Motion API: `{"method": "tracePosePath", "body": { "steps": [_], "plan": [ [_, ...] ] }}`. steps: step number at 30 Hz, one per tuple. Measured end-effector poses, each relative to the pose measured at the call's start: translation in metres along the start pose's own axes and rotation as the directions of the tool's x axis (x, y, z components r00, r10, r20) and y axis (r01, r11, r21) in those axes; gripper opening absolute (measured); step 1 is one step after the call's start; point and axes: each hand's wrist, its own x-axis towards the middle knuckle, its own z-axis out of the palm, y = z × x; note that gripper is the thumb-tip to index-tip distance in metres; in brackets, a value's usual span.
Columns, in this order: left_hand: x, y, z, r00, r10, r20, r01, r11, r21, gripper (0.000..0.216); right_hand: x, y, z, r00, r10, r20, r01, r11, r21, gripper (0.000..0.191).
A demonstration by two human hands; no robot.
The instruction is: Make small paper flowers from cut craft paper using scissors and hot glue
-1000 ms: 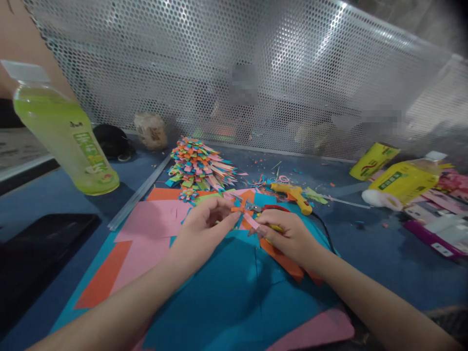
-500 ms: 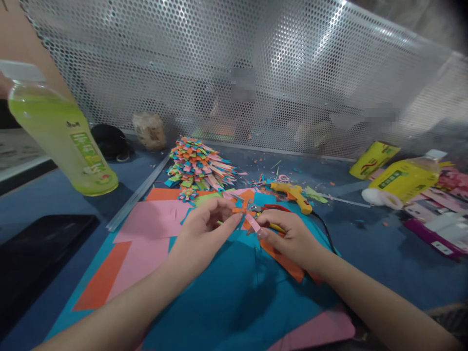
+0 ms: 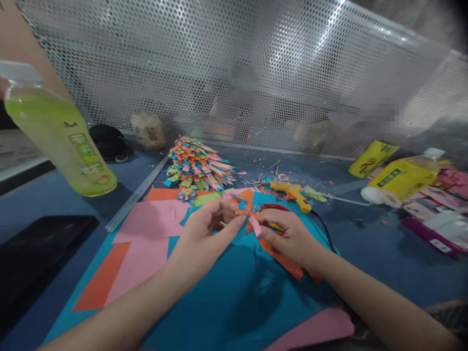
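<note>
Between thumb and fingers, my left hand (image 3: 210,224) pinches a small orange and blue paper piece (image 3: 242,212). My right hand (image 3: 287,231) grips the lower end of a short pink paper strip (image 3: 255,227), whose upper end meets the orange piece. Both hands hover over a large blue paper sheet (image 3: 204,297). Red-and-yellow handled pliers (image 3: 276,207) lie partly hidden behind my right fingers. Orange paper strips (image 3: 281,261) rest under that hand. Past my left fingers sits a small paper flower (image 3: 187,195).
A heap of folded colourful strips (image 3: 197,163) and a yellow glue gun (image 3: 292,194) lie beyond my hands. Left are a drink bottle (image 3: 62,136), a clear ruler-like strip (image 3: 139,190) and a black phone (image 3: 44,263). A yellow bottle (image 3: 404,178) lies right. Perforated metal (image 3: 219,63) stands behind.
The pink strip now bends and hangs more steeply from the orange piece. My left fingertips have shifted slightly right, closer to my right hand.
</note>
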Motion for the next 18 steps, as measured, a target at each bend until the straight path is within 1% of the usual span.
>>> {"method": "tracePosePath", "body": {
  "steps": [3, 7, 14, 18],
  "plan": [
    [0.0009, 0.0002, -0.0012, 1.000, -0.018, -0.009, 0.019, 1.000, 0.013, 0.012, -0.0006, 0.0007, -0.0007, 0.999, -0.032, 0.003, 0.031, 0.999, 0.045, 0.021],
    [0.0015, 0.0004, -0.0022, 0.999, -0.028, -0.017, 0.028, 0.999, 0.028, 0.013, -0.0004, 0.0004, -0.0015, 1.000, -0.031, 0.002, 0.031, 0.998, 0.047, 0.024],
    [0.0008, -0.0009, -0.0016, 1.000, -0.004, -0.020, 0.006, 0.998, 0.064, 0.013, -0.0010, -0.0004, -0.0008, 0.999, -0.032, -0.003, 0.032, 0.997, 0.065, 0.022],
    [0.0001, 0.0003, -0.0008, 0.999, 0.022, -0.030, -0.018, 0.994, 0.107, 0.012, -0.0010, -0.0017, -0.0011, 1.000, -0.011, -0.010, 0.012, 0.998, 0.054, 0.023]
  ]
}}
